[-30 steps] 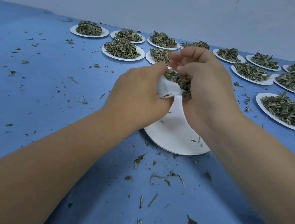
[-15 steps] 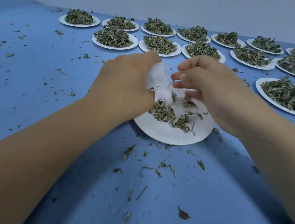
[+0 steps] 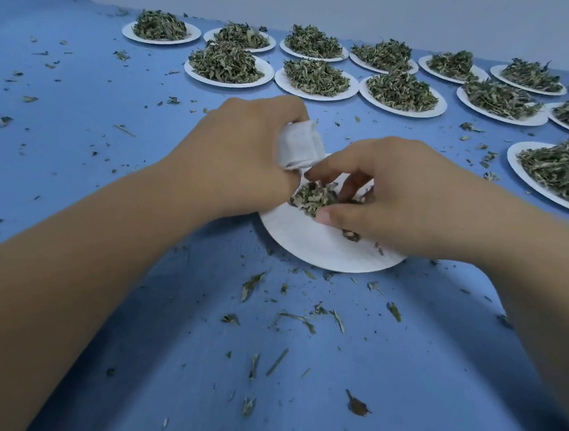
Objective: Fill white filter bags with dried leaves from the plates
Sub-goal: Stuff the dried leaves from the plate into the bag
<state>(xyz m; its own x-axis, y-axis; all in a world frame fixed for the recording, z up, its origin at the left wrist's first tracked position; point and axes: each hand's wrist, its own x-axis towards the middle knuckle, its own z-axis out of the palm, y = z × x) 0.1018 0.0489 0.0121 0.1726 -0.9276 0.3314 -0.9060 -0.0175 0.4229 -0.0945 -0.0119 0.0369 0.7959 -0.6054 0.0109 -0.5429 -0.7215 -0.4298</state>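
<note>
Picking up a pinch
Left hand (image 3: pixel 243 156) grips the filter bag (image 3: pixel 298 144), right hand (image 3: pixel 398 194) pinches leaves (image 3: pixel 314 195); a loose pinch may scatter them.

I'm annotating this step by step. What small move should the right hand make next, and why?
Probably lift the gathered dried leaves into the white filter bag: the right hand pinches them on the near plate, and the left hand holds the bag just above.

Over the near plate (image 3: pixel 308 245), our left hand (image 3: pixel 243 156) grips a white filter bag (image 3: pixel 299 146); our right hand (image 3: pixel 408 198) pinches dried leaves (image 3: pixel 314 195) on it. Beyond it lie heaped plates (image 3: pixel 228 69).
</note>
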